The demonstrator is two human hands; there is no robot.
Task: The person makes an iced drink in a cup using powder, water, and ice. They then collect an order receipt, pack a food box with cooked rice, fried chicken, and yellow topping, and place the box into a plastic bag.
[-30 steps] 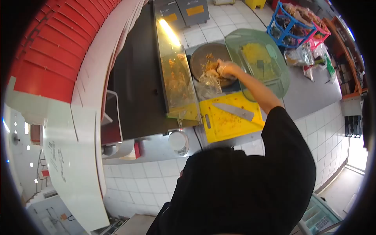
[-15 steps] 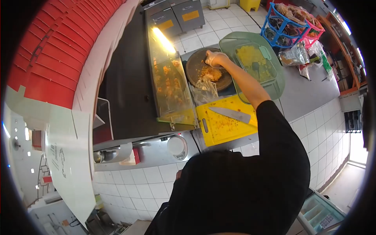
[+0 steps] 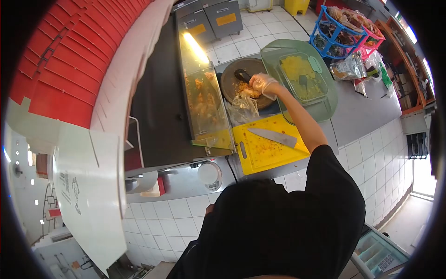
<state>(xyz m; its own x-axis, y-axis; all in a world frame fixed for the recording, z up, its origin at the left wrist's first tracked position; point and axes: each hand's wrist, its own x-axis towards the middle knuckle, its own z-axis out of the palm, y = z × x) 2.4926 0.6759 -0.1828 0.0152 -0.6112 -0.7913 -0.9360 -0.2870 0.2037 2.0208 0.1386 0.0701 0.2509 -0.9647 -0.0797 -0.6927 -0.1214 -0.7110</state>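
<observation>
My right hand (image 3: pixel 265 85), in a clear plastic glove, is closed around a dark pestle (image 3: pixel 242 75) above a round stone mortar (image 3: pixel 229 76). Crumbly orange-brown food (image 3: pixel 251 93) lies in the mortar, beside the pestle. A crumpled clear plastic bag (image 3: pixel 243 108) drapes over the mortar's near rim. Just below it, a knife (image 3: pixel 274 136) rests on a yellow cutting board (image 3: pixel 251 160) scattered with crumbs. Of my left side only a small patch of skin (image 3: pixel 210 209) shows by the black clothing; its fingers cannot be made out.
Right of the mortar stands a green lidded container (image 3: pixel 327 100) with yellow food inside. A lit glass display case (image 3: pixel 204 109) with fried pieces borders the left. A white kitchen scale (image 3: pixel 210 176) sits lower left. Blue and pink baskets (image 3: pixel 320 44) and packets occupy the far right counter.
My right hand has shifted right and slightly down, from the mortar's far side to its right side. The pestle's dark end now shows left of the hand.
</observation>
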